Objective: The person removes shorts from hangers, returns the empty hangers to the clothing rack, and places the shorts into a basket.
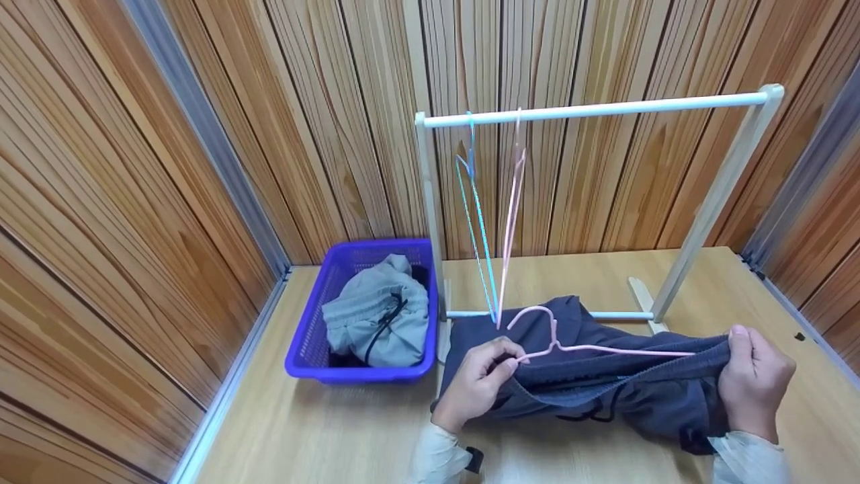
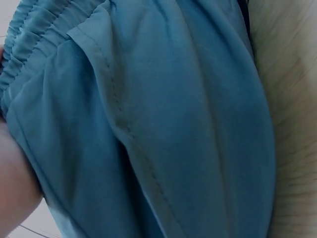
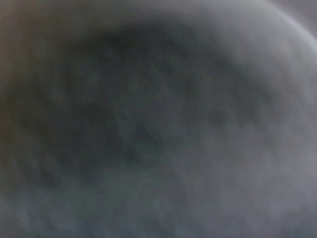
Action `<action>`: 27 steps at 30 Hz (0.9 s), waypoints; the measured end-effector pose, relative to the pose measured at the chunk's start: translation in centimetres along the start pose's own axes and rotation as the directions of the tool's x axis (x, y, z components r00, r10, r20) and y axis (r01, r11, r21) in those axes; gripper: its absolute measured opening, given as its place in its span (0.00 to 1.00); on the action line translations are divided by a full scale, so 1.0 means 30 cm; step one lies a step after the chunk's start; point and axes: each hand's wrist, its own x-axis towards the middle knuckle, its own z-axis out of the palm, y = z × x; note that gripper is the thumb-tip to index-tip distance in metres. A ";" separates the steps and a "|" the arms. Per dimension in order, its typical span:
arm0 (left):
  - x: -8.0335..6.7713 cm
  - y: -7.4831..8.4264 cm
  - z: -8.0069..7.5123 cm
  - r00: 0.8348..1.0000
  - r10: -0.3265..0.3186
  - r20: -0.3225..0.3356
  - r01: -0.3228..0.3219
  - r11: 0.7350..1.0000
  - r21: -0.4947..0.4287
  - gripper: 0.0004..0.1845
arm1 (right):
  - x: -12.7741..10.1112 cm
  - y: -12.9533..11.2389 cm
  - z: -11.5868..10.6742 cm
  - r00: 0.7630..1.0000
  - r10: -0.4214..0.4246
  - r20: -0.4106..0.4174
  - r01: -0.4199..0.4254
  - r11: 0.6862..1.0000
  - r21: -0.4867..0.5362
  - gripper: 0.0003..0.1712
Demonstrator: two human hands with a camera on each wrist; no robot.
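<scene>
Dark blue shorts (image 1: pixel 605 396) with an elastic waistband lie on the wooden table in front of a white clothes rack. A pink wire hanger (image 1: pixel 591 348) lies across their waistband. My left hand (image 1: pixel 480 383) pinches the waistband's left end beside the hanger's hook. The right end of the waistband is gripped by my right hand (image 1: pixel 756 376). The left wrist view is filled with blue fabric (image 2: pixel 163 129) and its gathered waistband. Only dark blurred cloth (image 3: pixel 158 124) shows in the right wrist view.
The white rack (image 1: pixel 591 111) stands at the back of the table with a blue hanger (image 1: pixel 478 228) and a pink hanger (image 1: pixel 512 208) on its bar. A purple basket (image 1: pixel 316 349) at the left holds a grey garment (image 1: pixel 376 316). Wood-panel walls close in on three sides.
</scene>
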 end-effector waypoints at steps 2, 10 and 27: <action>-0.002 -0.002 -0.005 1.000 -0.008 -0.008 0.008 1.000 -0.002 0.09 | -0.003 -0.011 0.000 1.000 -0.006 -0.010 0.006 1.000 0.012 0.24; -0.003 -0.006 -0.011 0.999 0.007 -0.033 -0.008 1.000 -0.015 0.09 | -0.003 -0.022 0.002 0.998 0.069 -0.002 -0.069 0.995 0.072 0.27; 0.008 0.001 0.020 0.994 0.058 -0.088 -0.056 0.998 0.021 0.09 | 0.003 -0.050 0.050 0.961 0.273 -0.041 -0.226 0.862 0.453 0.25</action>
